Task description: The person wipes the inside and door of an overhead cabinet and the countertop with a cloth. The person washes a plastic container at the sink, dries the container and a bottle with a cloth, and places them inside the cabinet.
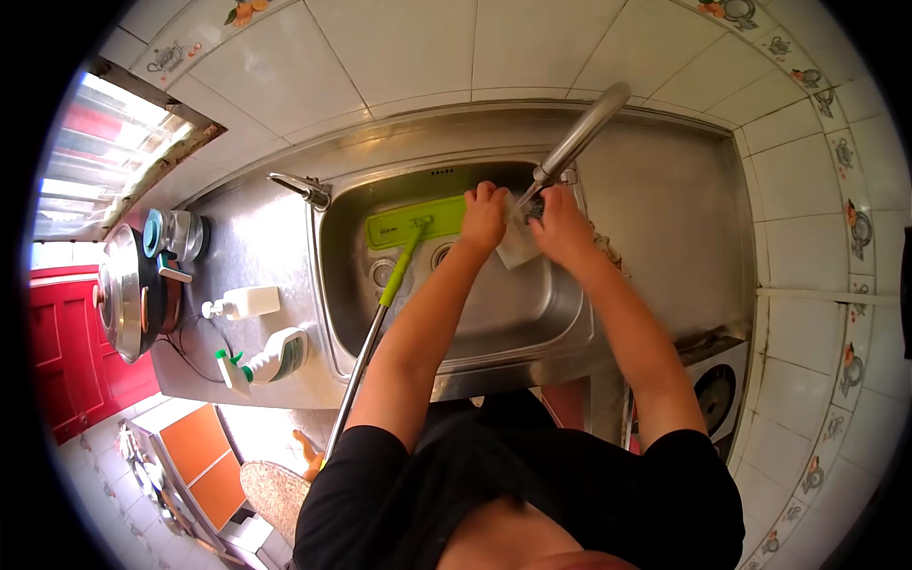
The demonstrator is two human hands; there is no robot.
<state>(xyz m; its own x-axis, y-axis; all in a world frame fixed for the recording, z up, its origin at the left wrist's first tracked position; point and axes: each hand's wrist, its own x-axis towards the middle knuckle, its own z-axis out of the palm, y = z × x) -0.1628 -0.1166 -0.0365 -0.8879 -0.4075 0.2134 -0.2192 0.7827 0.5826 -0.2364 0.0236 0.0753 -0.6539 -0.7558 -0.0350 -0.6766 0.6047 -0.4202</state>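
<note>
Over the right half of the steel sink (494, 328), my left hand (484, 220) has its fingers curled at the edge of a pale flat piece (518, 245), whose kind I cannot make out. My right hand (562, 228) is closed beside it on a small dark scrubber (535, 208), mostly hidden by the fingers. Both hands are under the tall faucet (581, 133). A green flat mop head (389, 228) lies in the basin, its right end reaching my left hand. Its handle (366, 347) leans out over the sink's front edge, past my left arm.
A second, smaller tap (302, 188) stands at the sink's left corner. On the left counter are a white pump bottle (252, 302), a spray bottle (280, 356), a glass jar (180, 235) and a large lidded pot (123, 294). Steel counter (665, 209) extends to the right.
</note>
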